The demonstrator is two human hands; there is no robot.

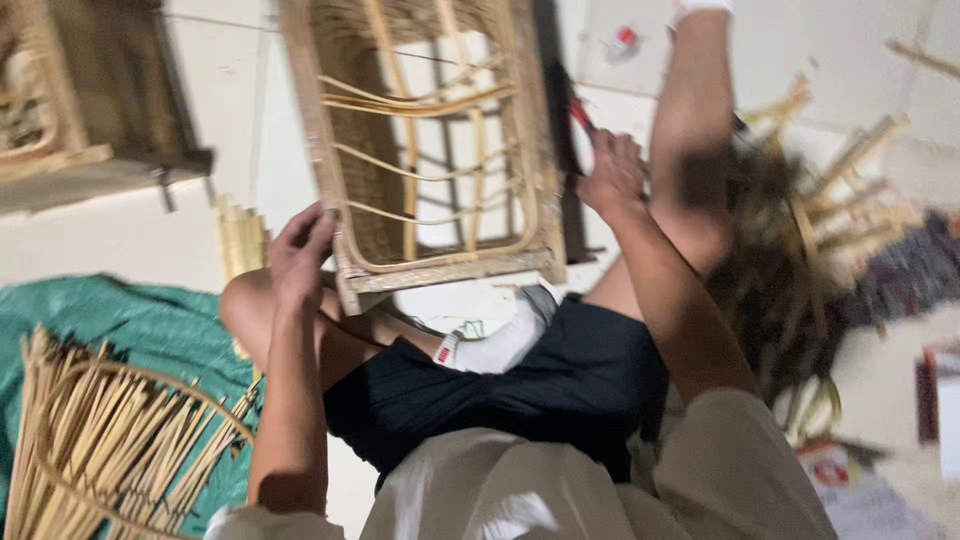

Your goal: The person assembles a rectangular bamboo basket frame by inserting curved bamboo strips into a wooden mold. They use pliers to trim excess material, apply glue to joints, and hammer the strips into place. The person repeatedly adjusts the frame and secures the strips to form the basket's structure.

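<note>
Hands [300, 255] on rattan frame [440, 270]

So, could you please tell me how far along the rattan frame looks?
Done: the wooden frame already carries several bent cane strips. In hand: the left hand steadies its corner; the right hand holds a red-handled tool. Left: wide gaps remain, and a cane bundle lies unused.

The wooden frame [440, 150] is the landmark. Thin cane strips [420, 100] cross its middle, leaving narrow gaps onto pale floor. Its near-left corner is taken by the left hand [300, 255]; the right hand [612, 172] crowds its right rail. Left of it lies open tiled floor [130, 235].
</note>
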